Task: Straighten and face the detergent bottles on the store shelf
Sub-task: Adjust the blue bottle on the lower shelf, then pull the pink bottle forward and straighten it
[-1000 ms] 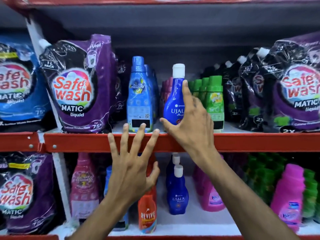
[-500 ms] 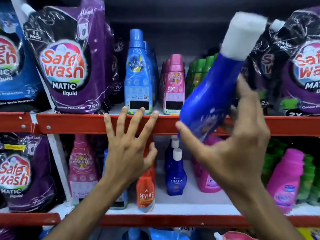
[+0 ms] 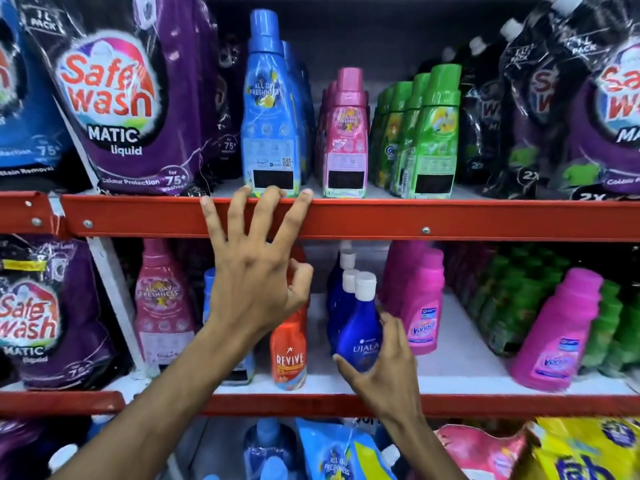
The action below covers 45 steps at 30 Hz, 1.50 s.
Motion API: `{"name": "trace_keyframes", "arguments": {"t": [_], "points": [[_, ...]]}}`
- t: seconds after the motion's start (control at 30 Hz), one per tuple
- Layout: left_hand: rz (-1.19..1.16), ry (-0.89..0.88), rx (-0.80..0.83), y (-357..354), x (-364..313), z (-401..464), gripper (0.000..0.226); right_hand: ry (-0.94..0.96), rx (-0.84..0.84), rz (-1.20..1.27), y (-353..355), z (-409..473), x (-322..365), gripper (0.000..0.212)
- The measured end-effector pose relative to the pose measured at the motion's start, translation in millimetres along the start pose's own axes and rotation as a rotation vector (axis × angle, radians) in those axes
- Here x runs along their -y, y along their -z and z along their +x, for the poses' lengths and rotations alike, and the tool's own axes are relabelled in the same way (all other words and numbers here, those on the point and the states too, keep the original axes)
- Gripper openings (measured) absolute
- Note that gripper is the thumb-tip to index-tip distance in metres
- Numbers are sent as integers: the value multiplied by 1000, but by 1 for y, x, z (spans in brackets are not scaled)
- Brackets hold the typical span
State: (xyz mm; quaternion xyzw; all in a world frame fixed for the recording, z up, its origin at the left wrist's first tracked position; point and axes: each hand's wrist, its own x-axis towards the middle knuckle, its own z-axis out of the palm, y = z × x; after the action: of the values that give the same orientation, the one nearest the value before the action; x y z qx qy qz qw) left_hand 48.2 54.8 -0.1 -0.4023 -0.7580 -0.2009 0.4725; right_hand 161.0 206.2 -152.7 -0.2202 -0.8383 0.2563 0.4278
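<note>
Far left, purple Safe Wash pouch point(image 3: 117, 98) on the upper shelf; beside it, left hand point(image 3: 252, 271) spread open, fingertips point(image 3: 273, 192) resting on the red shelf rail point(image 3: 450, 220) under the light-blue bottle point(image 3: 268, 112). Lower shelf, orange Revive bottle point(image 3: 289, 355) upright. Right of that, right hand point(image 3: 384, 368) wrapped around the base of the dark-blue Ujala bottle point(image 3: 360, 327), upright, label forward, before two matching bottles.

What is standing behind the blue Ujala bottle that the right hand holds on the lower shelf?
Behind the Ujala bottle in the right hand stand at least two more white-capped blue bottles in a row. Their labels, and anything farther back, are covered.
</note>
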Motion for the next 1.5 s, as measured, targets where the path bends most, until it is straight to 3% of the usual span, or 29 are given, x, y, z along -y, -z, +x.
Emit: {"name": "trace_keyframes", "arguments": {"t": [0.23, 0.6, 0.77, 0.93, 1.2, 1.5], "points": [[-8, -10, 8, -2, 2, 0, 89, -79, 32, -3, -27, -6, -9, 93], [-57, 18, -41, -12, -14, -17, 90, -39, 37, -66, -32, -15, -18, 97], [-233, -124, -81, -31, -55, -67, 81, 93, -102, -291, -6, -23, -38, 85], [-406, -342, 125, -69, -102, -120, 91, 15, -180, -500, 39, -25, -82, 83], [-428, -381, 567, -122, -135, -161, 92, -274, -312, -533, 100, -19, -158, 88], [-416, -329, 690, -130, -136, -182, 87, -459, -385, -309, 129, -5, -194, 96]]}}
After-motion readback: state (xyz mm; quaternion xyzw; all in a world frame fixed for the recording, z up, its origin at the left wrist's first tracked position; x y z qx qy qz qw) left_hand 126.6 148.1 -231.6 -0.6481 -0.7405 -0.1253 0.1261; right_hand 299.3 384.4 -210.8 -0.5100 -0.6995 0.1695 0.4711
